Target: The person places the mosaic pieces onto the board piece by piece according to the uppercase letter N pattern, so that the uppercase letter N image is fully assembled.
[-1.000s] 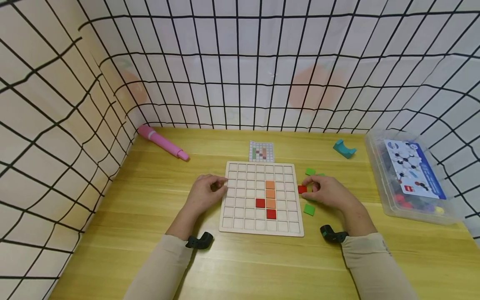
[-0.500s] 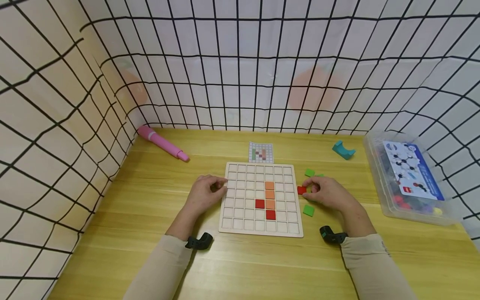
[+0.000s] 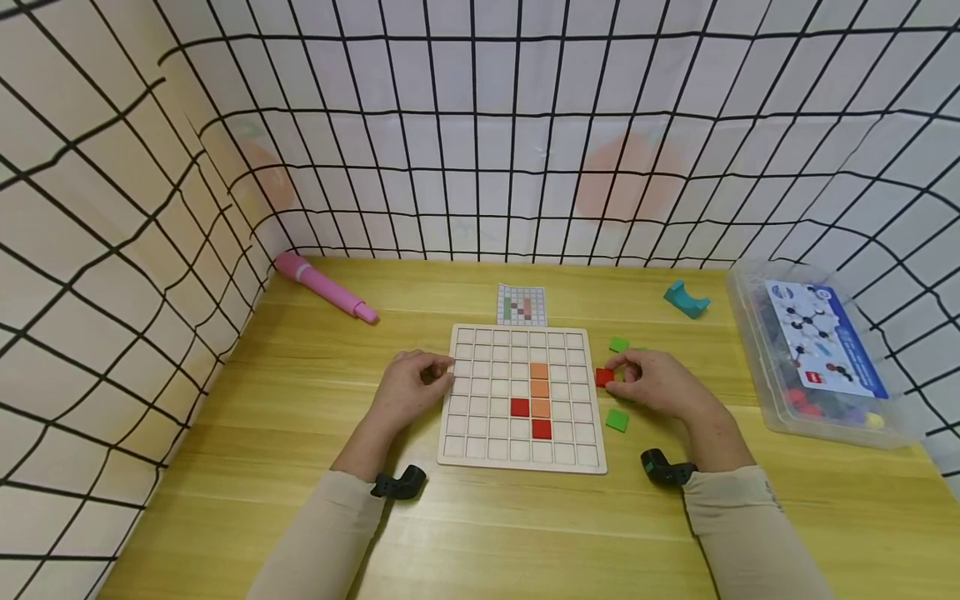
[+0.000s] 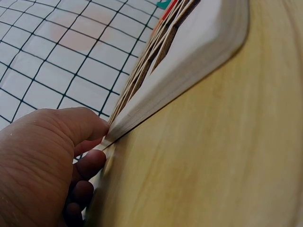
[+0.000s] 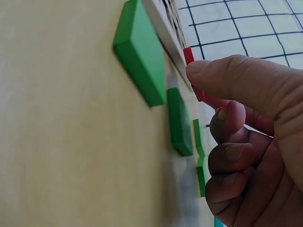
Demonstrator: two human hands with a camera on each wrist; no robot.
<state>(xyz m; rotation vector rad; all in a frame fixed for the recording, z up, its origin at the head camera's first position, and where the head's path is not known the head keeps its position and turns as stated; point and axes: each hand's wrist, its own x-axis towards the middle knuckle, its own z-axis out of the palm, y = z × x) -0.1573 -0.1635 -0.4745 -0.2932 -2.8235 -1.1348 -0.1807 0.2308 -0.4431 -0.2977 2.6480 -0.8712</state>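
Observation:
On the table lies a pale wooden grid board (image 3: pixel 487 458) with square recesses. A column of orange tiles (image 3: pixel 539 389) fills part of it, with one red tile (image 3: pixel 520 407) to their left and another red tile (image 3: pixel 542 429) below them. At the board's left edge, my left hand (image 3: pixel 407 389) holds the rim between thumb and forefinger. Just off the right edge, my right hand (image 3: pixel 660 383) pinches a loose red tile (image 3: pixel 604 378) between thumb and forefinger, its other fingers curled. Green tiles lie around that hand, one green tile (image 3: pixel 617 420) nearer me and one green tile (image 3: pixel 618 344) beyond.
Behind the board lies a small printed pattern card (image 3: pixel 522 305). A pink microphone-shaped object (image 3: pixel 326 285) is at the back left. To the back right are a teal curved piece (image 3: pixel 686 300) and a clear plastic box (image 3: pixel 787 417). Black wire mesh (image 3: pixel 472 167) encloses the back and sides.
My right hand and its red tile have shifted very slightly away from me over the last half second. The left hand and the board look the same.

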